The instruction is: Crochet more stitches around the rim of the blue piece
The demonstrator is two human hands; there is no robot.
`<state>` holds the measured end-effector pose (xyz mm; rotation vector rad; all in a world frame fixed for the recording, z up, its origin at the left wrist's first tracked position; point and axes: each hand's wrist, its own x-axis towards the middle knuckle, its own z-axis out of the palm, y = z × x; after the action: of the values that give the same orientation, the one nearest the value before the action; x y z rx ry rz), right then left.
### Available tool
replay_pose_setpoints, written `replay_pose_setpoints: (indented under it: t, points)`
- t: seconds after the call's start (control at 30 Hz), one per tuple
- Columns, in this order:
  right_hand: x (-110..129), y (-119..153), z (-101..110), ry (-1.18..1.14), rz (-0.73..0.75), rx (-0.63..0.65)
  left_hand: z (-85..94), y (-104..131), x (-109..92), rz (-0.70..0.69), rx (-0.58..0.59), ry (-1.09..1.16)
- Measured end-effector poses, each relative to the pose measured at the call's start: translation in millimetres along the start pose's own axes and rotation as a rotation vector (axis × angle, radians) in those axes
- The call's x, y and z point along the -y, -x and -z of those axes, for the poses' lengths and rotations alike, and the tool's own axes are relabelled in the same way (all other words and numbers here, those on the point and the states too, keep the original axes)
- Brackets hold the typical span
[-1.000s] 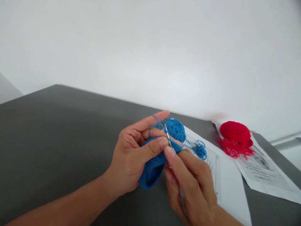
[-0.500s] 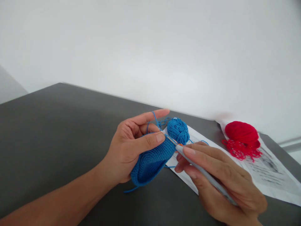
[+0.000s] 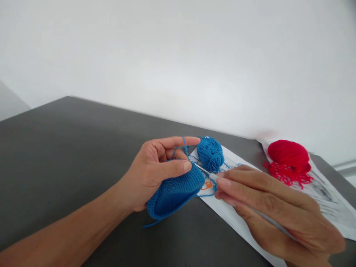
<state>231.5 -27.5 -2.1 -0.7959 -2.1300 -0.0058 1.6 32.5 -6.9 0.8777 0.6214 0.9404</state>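
Crochet (image 3: 180,187) sits pinched in the left hand (image 3: 151,172). The right hand (image 3: 278,207) grips the hook (image 3: 213,177), its tip beside the left thumb (image 3: 178,168).

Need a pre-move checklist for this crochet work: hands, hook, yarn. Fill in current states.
1. Left hand pinching the blue crochet piece: ok.
2. Right hand holding the hook: ok.
3. Blue strand over the left index finger: ok.
4. Yarn caught at the hook's tip: cannot tell, too small.
5. Blue yarn ball apart from the red yarn ball: ok.
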Motion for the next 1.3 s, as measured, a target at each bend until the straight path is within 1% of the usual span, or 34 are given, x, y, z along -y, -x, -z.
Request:
replay_pose_setpoints:
  t: [0.13, 0.23, 0.3, 0.4, 0.5, 0.63, 0.83, 0.87, 0.97, 1.03, 1.2, 1.3]
  points:
    - [0, -6, 4, 0.008, 0.016, 0.012, 0.7, -1, -1, 0.036, 0.000, -0.048]
    - [-2, -5, 9, 0.008, -0.004, 0.104, 2.5, -3, -1, 0.064, 0.024, -0.090]
    - [-4, 0, 11, -0.002, -0.003, 0.119, 4.7, -4, -1, 0.083, 0.034, -0.112]
    - [-9, 9, 12, -0.015, 0.010, 0.070, 8.2, -5, -1, 0.090, 0.054, -0.127]
    - [-12, 14, 11, -0.019, -0.001, 0.051, 10.9, -7, -1, 0.097, 0.076, -0.146]
    - [-11, 17, 12, -0.055, -0.078, 0.035, 13.6, -8, -1, 0.138, 0.122, -0.191]
    - [-4, 14, 9, -0.119, -0.183, -0.038, 15.8, -8, -4, 0.167, 0.176, -0.246]
    - [-3, 13, 8, -0.141, -0.218, -0.026, 15.8, -8, -5, 0.162, 0.178, -0.255]
    - [-2, 8, 5, -0.220, -0.227, -0.060, 15.6, -8, -6, 0.137, 0.183, -0.290]
    - [-3, 8, 5, -0.197, -0.219, -0.043, 15.8, -8, -6, 0.132, 0.185, -0.315]
    - [-9, 17, 9, -0.130, -0.105, 0.054, 16.1, -8, -7, 0.149, 0.180, -0.358]
    - [-11, 23, 12, -0.127, -0.103, 0.067, 16.2, -9, -9, 0.157, 0.186, -0.381]
